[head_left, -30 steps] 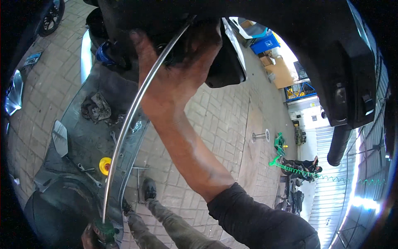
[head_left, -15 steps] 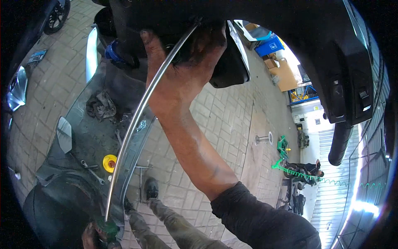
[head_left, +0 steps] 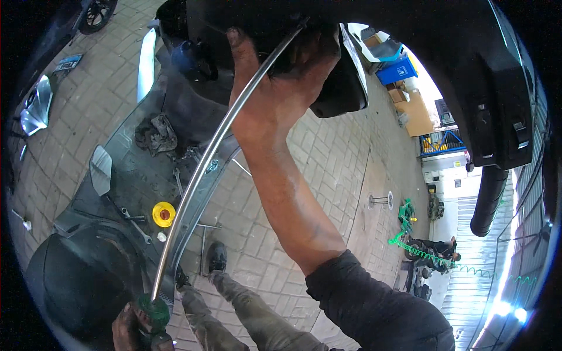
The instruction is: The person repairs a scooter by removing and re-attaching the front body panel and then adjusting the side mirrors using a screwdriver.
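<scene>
At the lower left, my left hand point(head_left: 126, 329) is closed round the green handle of a long screwdriver point(head_left: 199, 172). Its thin metal shaft runs up past my right wrist, and the tip disappears in the shadow beneath a black scooter front panel point(head_left: 404, 29). My right hand point(head_left: 272, 99) reaches up against the dark underside of that panel, close to the shaft's upper end. Its thumb points upward, while the fingers curl into the dark; what they grip is hidden.
On the scooter's footboard point(head_left: 126, 175) lie a dark rag point(head_left: 156, 134), a combination wrench point(head_left: 136, 225) and a yellow round container point(head_left: 164, 214). The black seat point(head_left: 76, 281) is at lower left. A black handlebar grip point(head_left: 489, 202) hangs at right. A person point(head_left: 436, 250) is farther back.
The whole view has shifted, so the scene sits slightly farther right. More of my left hand and the green handle shows. My right hand keeps its place at the panel.
</scene>
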Available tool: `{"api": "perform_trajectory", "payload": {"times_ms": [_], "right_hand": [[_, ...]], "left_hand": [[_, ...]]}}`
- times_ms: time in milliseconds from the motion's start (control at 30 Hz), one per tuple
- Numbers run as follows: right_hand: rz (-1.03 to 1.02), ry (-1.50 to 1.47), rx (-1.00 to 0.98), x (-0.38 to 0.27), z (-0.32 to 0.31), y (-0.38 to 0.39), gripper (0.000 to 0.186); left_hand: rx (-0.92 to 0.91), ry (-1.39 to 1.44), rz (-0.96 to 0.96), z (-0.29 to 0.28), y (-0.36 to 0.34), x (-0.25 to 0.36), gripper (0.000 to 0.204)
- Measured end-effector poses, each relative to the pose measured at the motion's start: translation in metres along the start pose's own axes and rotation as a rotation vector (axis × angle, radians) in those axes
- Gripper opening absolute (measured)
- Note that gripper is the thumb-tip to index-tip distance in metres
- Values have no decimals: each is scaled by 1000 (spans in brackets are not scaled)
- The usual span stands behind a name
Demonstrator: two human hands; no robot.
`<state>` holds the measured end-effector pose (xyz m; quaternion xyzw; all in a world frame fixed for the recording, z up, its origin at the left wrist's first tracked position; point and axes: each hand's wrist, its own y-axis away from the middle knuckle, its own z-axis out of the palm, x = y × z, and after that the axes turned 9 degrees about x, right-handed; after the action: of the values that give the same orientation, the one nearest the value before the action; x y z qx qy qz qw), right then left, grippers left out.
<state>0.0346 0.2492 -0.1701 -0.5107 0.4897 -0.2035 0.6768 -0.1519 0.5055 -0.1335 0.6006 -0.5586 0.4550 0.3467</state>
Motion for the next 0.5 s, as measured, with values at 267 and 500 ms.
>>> {"api": "perform_trajectory", "payload": {"times_ms": [267, 500], "right_hand": [[67, -101, -76, 0, -8, -11, 74], [322, 175, -280, -42, -13, -44, 105]], "left_hand": [[37, -62, -190, -16, -7, 42, 46], [-5, -135, 74, -47, -20, 42, 42]]}}
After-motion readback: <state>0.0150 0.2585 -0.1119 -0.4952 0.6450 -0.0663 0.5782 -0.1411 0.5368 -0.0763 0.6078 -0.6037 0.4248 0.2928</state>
